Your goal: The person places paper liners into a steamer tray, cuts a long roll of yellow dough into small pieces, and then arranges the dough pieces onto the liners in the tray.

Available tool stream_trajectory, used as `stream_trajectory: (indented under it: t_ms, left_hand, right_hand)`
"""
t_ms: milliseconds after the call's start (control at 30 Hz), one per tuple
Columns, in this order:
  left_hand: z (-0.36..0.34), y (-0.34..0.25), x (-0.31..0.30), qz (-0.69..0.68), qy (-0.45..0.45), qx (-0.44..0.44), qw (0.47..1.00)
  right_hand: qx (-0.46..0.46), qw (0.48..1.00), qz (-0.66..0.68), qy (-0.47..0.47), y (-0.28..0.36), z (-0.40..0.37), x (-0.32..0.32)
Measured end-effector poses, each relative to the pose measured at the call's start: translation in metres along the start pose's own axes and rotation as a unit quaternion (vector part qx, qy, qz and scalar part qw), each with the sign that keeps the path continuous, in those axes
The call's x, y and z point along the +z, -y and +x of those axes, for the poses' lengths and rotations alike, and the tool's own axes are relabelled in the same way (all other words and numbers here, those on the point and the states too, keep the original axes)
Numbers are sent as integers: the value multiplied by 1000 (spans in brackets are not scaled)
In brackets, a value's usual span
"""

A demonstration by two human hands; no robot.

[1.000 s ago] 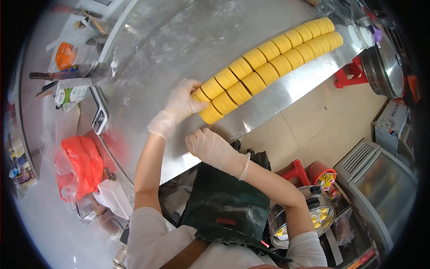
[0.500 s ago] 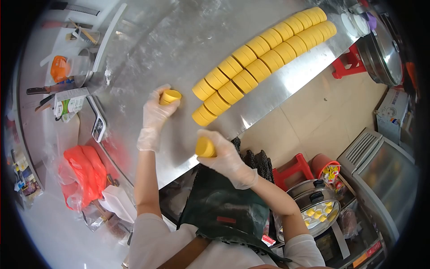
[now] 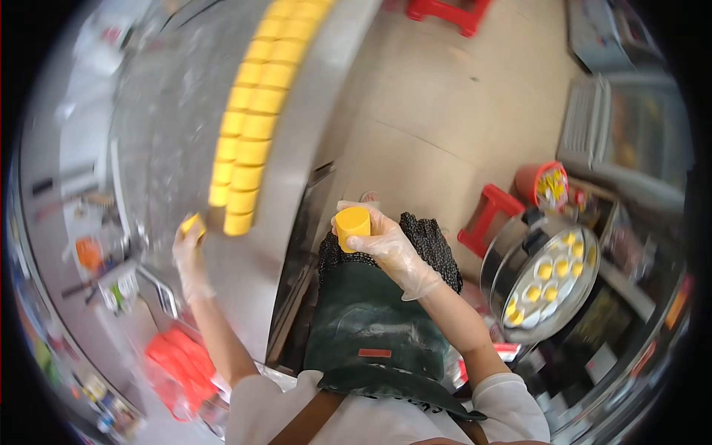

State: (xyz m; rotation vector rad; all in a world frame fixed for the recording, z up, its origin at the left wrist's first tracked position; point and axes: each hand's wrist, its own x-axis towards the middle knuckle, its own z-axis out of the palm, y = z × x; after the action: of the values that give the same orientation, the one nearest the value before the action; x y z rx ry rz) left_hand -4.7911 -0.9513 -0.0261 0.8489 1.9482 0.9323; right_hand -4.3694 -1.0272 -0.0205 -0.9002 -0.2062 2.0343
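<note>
Two rows of yellow dough pieces [image 3: 252,152] run along the metal table [image 3: 297,141]. Beside the near end of the rows, my left hand [image 3: 190,259], in a clear plastic glove, is closed on one yellow dough piece [image 3: 193,225]. My right hand [image 3: 389,248], gloved too, grips another yellow dough piece [image 3: 351,225] above the dark apron, off the table's edge. To the right, a round steamer pot [image 3: 512,252] holds several yellow pieces [image 3: 545,271] on its pale tray.
A red stool [image 3: 489,219] and a red bin [image 3: 530,182] stand near the pot. A glass-topped freezer [image 3: 638,133] is at the right. On the left lie a phone [image 3: 165,297] and a red plastic bag [image 3: 178,363].
The view has turned toward the right, bringing the pot nearer the middle. My right hand has moved off the table's edge with its piece. My left hand still holds its piece.
</note>
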Motion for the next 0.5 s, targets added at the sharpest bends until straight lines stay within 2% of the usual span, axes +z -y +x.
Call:
stream_trajectory:
  t_ms: [33, 100, 133, 167, 267, 300, 333, 400, 433, 500]
  left_hand:
    - [0, 7, -15, 37, 51, 49, 997]
    - [-43, -31, 16, -116, 144, 57, 981]
    - [-84, -64, 53, -55, 119, 82, 988]
    - [-120, -92, 91, -5, 170, 146, 975]
    - [-162, -108, 182, 56, 287, 206, 934]
    - [-155, -94, 216, 56, 389, 204, 897]
    - [-151, -83, 256, 58, 478, 200, 853]
    - [-239, -83, 354, 70, 521, 129, 841]
    - [-273, -102, 390, 81, 556, 111, 820]
    - [-340, -99, 458, 100, 624, 77, 771]
  right_hand:
    - [-23, 999, 22, -12, 1, -15, -18]
    - [-79, 995, 45, -43, 8, -49, -54]
    - [-108, 991, 48, -70, 11, -72, -71]
    - [-119, 987, 60, -92, 13, -96, -89]
    - [-233, 952, 27, -198, 7, -169, -152]
    - [-262, 935, 53, -233, -2, -194, -177]
    - [-290, 903, 27, -315, -3, -223, -198]
    - [-319, 832, -20, -454, -8, -283, -238]
    - [-355, 768, -65, -529, -5, -299, -252]
    - [-339, 710, 32, -616, -13, -351, -296]
